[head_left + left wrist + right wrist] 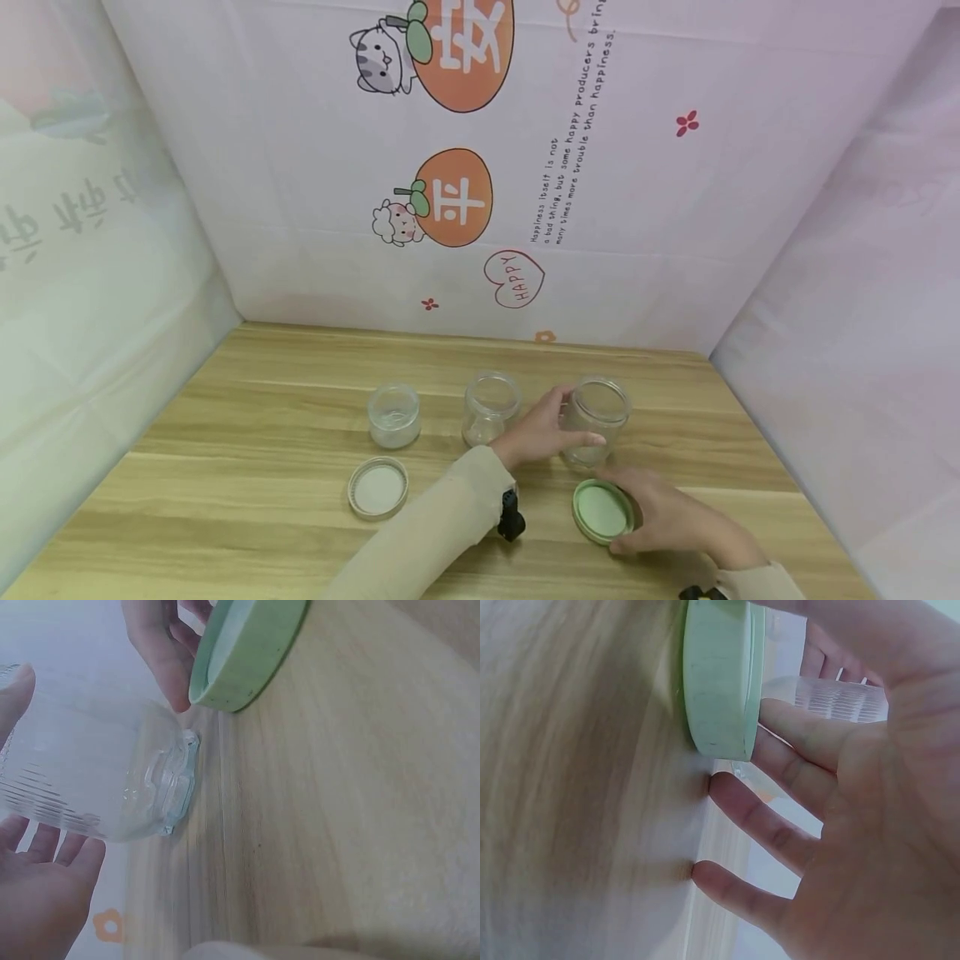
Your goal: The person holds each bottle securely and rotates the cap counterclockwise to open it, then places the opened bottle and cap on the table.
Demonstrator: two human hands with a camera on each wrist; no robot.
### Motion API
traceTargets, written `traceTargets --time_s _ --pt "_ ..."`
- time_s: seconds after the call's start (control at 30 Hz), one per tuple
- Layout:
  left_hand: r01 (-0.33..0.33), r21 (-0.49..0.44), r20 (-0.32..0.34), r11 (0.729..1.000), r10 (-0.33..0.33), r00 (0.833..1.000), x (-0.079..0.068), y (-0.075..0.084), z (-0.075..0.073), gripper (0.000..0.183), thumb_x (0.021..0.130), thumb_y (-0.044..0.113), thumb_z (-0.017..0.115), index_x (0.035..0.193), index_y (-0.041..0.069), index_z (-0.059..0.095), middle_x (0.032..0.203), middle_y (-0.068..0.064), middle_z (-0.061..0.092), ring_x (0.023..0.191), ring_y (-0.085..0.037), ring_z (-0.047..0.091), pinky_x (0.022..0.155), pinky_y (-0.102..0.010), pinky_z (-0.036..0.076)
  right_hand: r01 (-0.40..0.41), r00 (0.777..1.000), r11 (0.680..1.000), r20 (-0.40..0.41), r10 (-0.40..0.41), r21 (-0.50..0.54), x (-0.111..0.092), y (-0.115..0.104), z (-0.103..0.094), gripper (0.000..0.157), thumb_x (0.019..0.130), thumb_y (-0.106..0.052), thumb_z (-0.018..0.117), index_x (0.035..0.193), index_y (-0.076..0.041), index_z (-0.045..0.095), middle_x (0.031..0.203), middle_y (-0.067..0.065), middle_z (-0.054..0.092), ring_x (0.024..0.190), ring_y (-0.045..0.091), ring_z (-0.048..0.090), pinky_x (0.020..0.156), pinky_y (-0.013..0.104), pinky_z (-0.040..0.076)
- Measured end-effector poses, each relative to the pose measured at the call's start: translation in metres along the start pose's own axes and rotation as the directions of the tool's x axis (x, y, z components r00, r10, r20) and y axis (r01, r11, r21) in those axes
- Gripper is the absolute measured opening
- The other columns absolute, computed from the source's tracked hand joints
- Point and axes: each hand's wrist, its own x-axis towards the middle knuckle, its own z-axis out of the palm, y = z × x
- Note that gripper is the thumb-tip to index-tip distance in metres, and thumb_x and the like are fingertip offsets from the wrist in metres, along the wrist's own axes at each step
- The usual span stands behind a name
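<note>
My left hand [534,435] holds a tall clear glass jar [596,417] that stands lidless at the right of the row, thumb on the near side and fingers around the far side. In the left wrist view the ribbed wall of this jar [82,765] lies between thumb and fingers. A green round lid [602,511] sits on the table just in front of it. My right hand [663,512] grips this lid by its rim, thumb at the near edge, index finger at the far edge. Two of its other fingertips [705,871] rest on the wood.
Left of the held jar stand a medium glass jar [491,404], partly behind my left wrist, and a short glass jar [393,417]. A pale lid [378,488] lies before the short one. Printed cloth [615,275] walls the wooden table [247,433] at back and sides.
</note>
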Motion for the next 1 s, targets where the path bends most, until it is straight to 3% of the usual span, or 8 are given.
traceTargets --time_s 0.27,0.37,0.5,0.7,0.8,1.0 --pt "0.007 -0.044 -0.005 0.999 -0.007 1.000 -0.002 -0.004 0.003 0.090 0.082 0.052 0.080 0.152 0.020 0.035 0.145 0.007 0.045 0.131 -0.014 0.044 0.107 -0.041 0.040 -0.015 1.000 1.000 0.006 0.015 0.026 -0.002 0.000 0.002 0.091 0.073 -0.044 0.088 0.143 -0.001 0.049 0.137 0.018 0.052 0.121 0.045 0.048 0.089 0.068 0.045" --pt "-0.002 -0.044 0.003 0.999 0.003 1.000 -0.002 -0.005 0.003 0.089 0.083 0.052 0.079 0.154 0.021 0.034 0.146 0.008 0.043 0.132 -0.015 0.043 0.107 -0.041 0.040 -0.021 1.000 1.000 -0.004 0.021 0.011 -0.002 -0.001 0.003 0.088 0.075 -0.047 0.086 0.142 -0.003 0.051 0.138 0.014 0.053 0.121 0.041 0.050 0.091 0.066 0.046" --pt "-0.032 -0.027 0.026 0.999 0.032 0.999 -0.003 -0.004 0.001 0.087 0.087 0.050 0.076 0.156 0.025 0.031 0.151 0.006 0.040 0.135 -0.017 0.041 0.108 -0.044 0.039 -0.035 0.999 0.999 -0.025 0.035 0.026 -0.001 -0.002 0.000 0.076 0.084 -0.047 0.079 0.141 -0.006 0.053 0.135 0.005 0.058 0.118 0.031 0.056 0.092 0.061 0.048" --pt "-0.043 0.001 0.053 0.999 0.043 0.998 -0.010 0.002 -0.005 0.088 0.090 0.050 0.072 0.159 0.024 0.025 0.155 0.001 0.037 0.137 -0.017 0.039 0.109 -0.045 0.038 -0.023 0.998 0.993 -0.060 0.030 0.116 0.000 -0.004 -0.007 0.052 0.096 -0.034 0.069 0.137 -0.005 0.055 0.131 0.011 0.062 0.111 0.035 0.061 0.087 0.057 0.052" --pt "-0.038 -0.001 0.031 0.999 0.038 0.999 -0.012 0.006 -0.008 0.090 0.090 0.048 0.073 0.160 0.020 0.022 0.156 -0.002 0.035 0.139 -0.019 0.038 0.110 -0.041 0.038 -0.018 0.994 0.991 -0.104 0.032 0.129 0.002 -0.005 -0.011 0.043 0.098 -0.029 0.067 0.133 -0.004 0.058 0.127 0.013 0.063 0.108 0.035 0.062 0.084 0.052 0.056" --pt "-0.110 -0.071 -0.025 0.991 0.108 0.994 -0.014 0.014 -0.015 0.081 0.093 0.036 0.073 0.157 0.015 0.027 0.153 -0.006 0.040 0.140 -0.023 0.040 0.111 -0.036 0.037 0.009 0.965 0.999 -0.261 0.004 0.048 0.002 -0.009 -0.020 0.030 0.097 -0.017 0.068 0.126 -0.009 0.065 0.119 0.002 0.068 0.100 0.015 0.065 0.085 0.045 0.056"
